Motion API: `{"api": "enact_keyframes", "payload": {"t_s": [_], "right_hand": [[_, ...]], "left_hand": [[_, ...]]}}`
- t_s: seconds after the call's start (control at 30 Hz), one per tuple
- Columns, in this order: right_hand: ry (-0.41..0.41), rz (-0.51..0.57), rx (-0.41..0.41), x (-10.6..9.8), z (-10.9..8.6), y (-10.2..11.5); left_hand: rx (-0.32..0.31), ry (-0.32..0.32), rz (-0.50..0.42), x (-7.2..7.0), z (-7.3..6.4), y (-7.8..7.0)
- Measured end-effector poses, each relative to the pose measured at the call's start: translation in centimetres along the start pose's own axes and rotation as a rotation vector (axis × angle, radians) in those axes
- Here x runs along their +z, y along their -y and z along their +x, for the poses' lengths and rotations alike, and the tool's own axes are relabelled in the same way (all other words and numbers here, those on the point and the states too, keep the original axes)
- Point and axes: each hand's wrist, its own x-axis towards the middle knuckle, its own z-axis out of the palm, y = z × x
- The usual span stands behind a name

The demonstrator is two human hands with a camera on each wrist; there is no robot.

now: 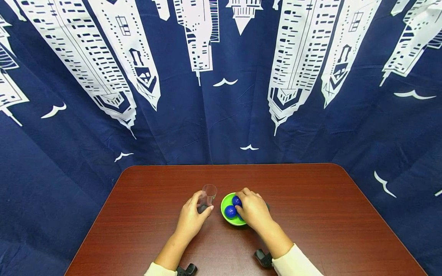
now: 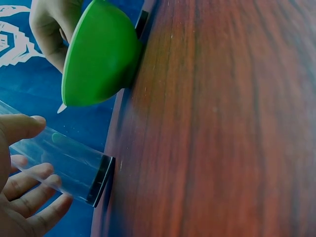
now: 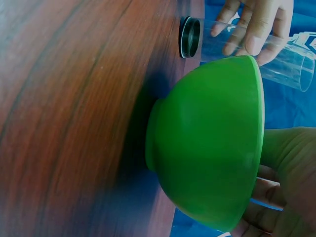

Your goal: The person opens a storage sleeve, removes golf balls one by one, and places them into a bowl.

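Observation:
My left hand point(image 1: 192, 216) holds a clear plastic tube point(image 1: 209, 190) with a black base point(image 2: 100, 181), its thumb on one side and fingers round the other. The tube stands upright on the table. To its right is a green bowl point(image 3: 207, 138) holding several blue balls. My right hand point(image 1: 254, 209) reaches over the bowl's right rim, with thumb and fingertips either side of one blue ball point(image 1: 236, 200). Another blue ball point(image 1: 230, 211) lies nearer the bowl's left wall, and a further one is partly hidden under the hand.
A small dark object point(image 1: 267, 206) shows just behind the right hand, mostly hidden. Everything stands on a brown wood-grain table point(image 1: 310, 191). A dark blue cloth point(image 1: 207, 126) with white buildings and birds hangs behind the table's far edge.

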Motion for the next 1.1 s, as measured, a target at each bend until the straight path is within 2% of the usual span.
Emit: {"api": "enact_keyframes", "payload": {"t_s": [0.27,0.57,1.1], "right_hand": [[-0.017,0.005,0.006,0.11,-0.21,0.09],[-0.030,-0.034,-0.016,0.46,-0.44,-0.03],[-0.045,0.005,-0.006,0.65,-0.47,-0.20]], "left_hand": [[0.028,-0.018,-0.006,0.18,0.02,-0.03],[0.024,-0.010,-0.024,0.20,0.12,0.20],[-0.036,0.029,-0.094,0.34,0.29,0.44]]}}
